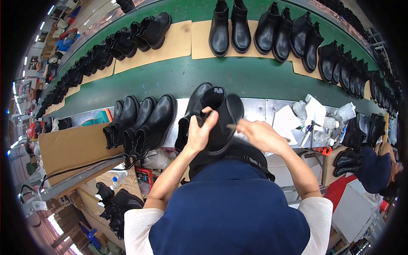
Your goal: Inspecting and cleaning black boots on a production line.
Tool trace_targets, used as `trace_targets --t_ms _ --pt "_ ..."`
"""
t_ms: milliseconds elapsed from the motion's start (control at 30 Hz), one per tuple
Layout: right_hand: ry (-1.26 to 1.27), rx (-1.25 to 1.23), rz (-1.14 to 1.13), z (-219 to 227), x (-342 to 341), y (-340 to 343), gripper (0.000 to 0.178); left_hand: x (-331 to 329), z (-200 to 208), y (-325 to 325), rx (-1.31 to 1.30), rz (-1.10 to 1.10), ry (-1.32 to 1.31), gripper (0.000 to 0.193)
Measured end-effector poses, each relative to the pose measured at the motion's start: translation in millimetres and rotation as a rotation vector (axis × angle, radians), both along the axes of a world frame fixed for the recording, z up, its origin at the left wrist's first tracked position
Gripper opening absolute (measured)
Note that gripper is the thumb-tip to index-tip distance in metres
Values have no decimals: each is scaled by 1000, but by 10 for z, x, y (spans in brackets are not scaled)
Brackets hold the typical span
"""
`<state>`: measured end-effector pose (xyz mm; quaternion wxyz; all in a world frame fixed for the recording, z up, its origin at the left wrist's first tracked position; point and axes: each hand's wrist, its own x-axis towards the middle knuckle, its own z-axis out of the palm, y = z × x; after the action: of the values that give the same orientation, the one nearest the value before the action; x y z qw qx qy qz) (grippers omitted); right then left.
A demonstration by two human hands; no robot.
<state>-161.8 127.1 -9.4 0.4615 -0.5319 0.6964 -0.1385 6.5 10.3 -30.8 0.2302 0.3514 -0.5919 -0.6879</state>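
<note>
In front of my body is a black ankle boot (221,135), tilted, with its opening facing away from me. My left hand (200,132) is closed on the boot's upper, thumb up at its side. On the boot's right side, my right hand (258,134) is closed on a slim tool with a brownish tip (231,126); motion blurs it and its kind is unclear. The tip is at or very near the boot's surface. Another black boot (195,101) lies behind the held one, partly hidden by it.
Black boots (158,121) stand on cardboard to the left. Across the green conveyor (187,78) runs a long row of boots on cardboard sheets. White paper (285,123), plastic bottles (324,138) and orange-handled scissors (326,151) lie to the right. Another person (374,168) sits at far right.
</note>
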Motion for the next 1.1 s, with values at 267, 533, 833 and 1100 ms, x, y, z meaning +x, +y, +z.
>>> trace_targets --t_ms 267,533,833,1100 --pt "114 -41 -474 -616 -277 336 28 339 -439 250 -611 -548 -68 29" --pt "495 -130 -713 -1701 -485 815 34 768 -293 -74 -321 -168 -637 56" --pt "712 -197 -682 -1894 -501 770 52 59 -803 -109 -322 62 -631 28" --pt "669 -205 -698 -1874 -516 763 51 254 -469 -908 -268 384 -528 27"
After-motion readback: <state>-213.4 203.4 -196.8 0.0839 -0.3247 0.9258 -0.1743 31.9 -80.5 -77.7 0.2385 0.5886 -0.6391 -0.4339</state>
